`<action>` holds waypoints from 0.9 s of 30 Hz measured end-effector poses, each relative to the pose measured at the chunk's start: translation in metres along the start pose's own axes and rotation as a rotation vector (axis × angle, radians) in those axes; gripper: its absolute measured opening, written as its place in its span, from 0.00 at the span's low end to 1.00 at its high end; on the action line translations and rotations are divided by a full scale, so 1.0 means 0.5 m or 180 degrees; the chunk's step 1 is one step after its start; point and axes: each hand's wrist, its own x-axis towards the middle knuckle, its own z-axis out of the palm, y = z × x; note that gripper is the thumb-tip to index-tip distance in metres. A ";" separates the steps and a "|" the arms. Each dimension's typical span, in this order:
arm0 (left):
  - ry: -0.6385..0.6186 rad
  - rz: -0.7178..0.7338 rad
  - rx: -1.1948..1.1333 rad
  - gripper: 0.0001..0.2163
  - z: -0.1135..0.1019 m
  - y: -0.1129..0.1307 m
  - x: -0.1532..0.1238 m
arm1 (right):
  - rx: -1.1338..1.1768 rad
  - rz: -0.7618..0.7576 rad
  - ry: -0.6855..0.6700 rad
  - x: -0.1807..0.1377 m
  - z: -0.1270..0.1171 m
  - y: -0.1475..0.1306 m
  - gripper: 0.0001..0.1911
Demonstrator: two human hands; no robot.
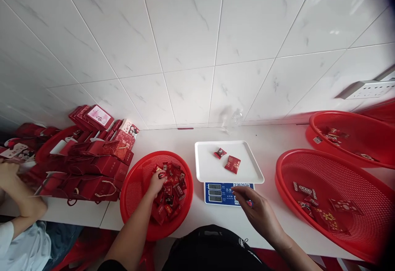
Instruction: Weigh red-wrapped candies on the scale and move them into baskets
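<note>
My left hand (156, 183) reaches into a round red plastic basket (129, 205) of small red wrapped candies (173, 190). Its fingers are curled round a candy there, partly hidden among the others. On the white tray of a digital scale (203, 172) lie a small dark red candy (220, 153) and a flatter red packet (232, 164). My right hand (257, 210) hovers over the front of the scale's blue panel (212, 201), fingers bent together. A bit of red shows between them, too small to name.
Two larger red baskets (279, 168) (311, 124) with several packets stand at the right. Red gift boxes (95, 166) are stacked at the left, beside another person's arm (23, 192). A clear plastic object (236, 118) sits against the tiled wall.
</note>
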 end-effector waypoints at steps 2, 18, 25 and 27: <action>0.0106 -0.0147 -0.0333 0.14 -0.019 -0.002 -0.004 | 0.0015 0.0021 -0.0060 0.004 0.007 0.004 0.14; -0.1482 -0.0283 -0.2544 0.20 0.085 0.237 -0.181 | 0.1864 0.1081 -0.1373 0.059 0.125 -0.008 0.28; -0.1615 -0.0594 -0.2176 0.17 0.207 0.285 -0.160 | 0.2009 0.1489 -0.0528 0.104 0.107 0.075 0.18; -0.1610 -0.0613 -0.1864 0.17 0.222 0.296 -0.136 | 0.1921 0.1694 -0.0180 0.114 0.087 0.101 0.16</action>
